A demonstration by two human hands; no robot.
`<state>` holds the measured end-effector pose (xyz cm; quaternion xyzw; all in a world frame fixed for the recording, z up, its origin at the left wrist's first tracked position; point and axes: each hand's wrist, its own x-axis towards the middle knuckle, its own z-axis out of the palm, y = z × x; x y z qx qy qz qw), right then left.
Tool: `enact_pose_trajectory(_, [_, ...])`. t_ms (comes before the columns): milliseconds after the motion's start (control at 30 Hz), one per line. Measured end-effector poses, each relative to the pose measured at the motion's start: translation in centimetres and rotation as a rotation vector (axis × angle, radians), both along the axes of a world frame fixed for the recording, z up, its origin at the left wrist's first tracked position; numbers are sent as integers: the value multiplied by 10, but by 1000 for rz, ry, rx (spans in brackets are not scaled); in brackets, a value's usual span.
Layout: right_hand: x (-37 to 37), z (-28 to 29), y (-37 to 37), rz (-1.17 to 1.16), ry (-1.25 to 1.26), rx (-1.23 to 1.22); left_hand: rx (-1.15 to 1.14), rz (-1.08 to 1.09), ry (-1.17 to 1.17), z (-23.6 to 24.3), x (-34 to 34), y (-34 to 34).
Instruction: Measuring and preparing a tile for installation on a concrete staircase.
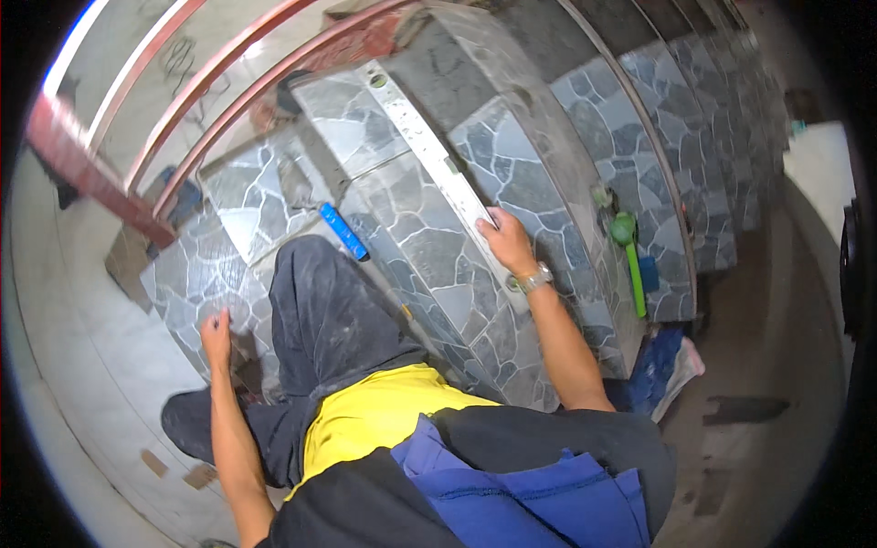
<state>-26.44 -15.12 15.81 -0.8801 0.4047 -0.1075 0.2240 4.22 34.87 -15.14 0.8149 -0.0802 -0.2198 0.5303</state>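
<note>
My right hand [505,239] is shut on a long silver spirit level [420,142] with green vials, lying diagonally over the stone-pattern tiled steps [402,210]. My left hand [216,333] is over the lower tile at left, beside my bent knee, its fingers curled; whether they hold anything is too small to tell. A trowel with a blue handle [343,230] lies above my knee, its grey blade pointing up and left. At right, a green long-handled tool [635,274] with a rounded head lies on a step beside a small blue object [649,274].
Curved red railing bars [137,219] arch over the upper left. More tiled steps [676,110] curve away to the upper right, near grey untiled sections. A blue cloth or bag [653,370] lies by the steps at lower right. A white ledge [813,169] stands at far right.
</note>
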Motion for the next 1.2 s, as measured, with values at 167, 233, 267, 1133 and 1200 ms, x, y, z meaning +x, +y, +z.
enact_pose_trajectory(167, [-99, 89, 33, -105, -287, 392, -3, 58, -73, 39, -33, -5])
enact_pose_trajectory(233, [-140, 116, 28, -186, -267, 331, -312, 227, -92, 70, -55, -28])
enact_pose_trajectory(267, [-162, 126, 28, -248, -220, 262, -354, 203, -129, 114, -72, -52])
enact_pose_trajectory(1133, [-202, 172, -217, 57, 134, -309, -1667, -273, -601, 486, -224, -110])
enact_pose_trajectory(1200, [-170, 173, -210, -60, 221, -100, -1358, -440, -743, 469, -213, -100])
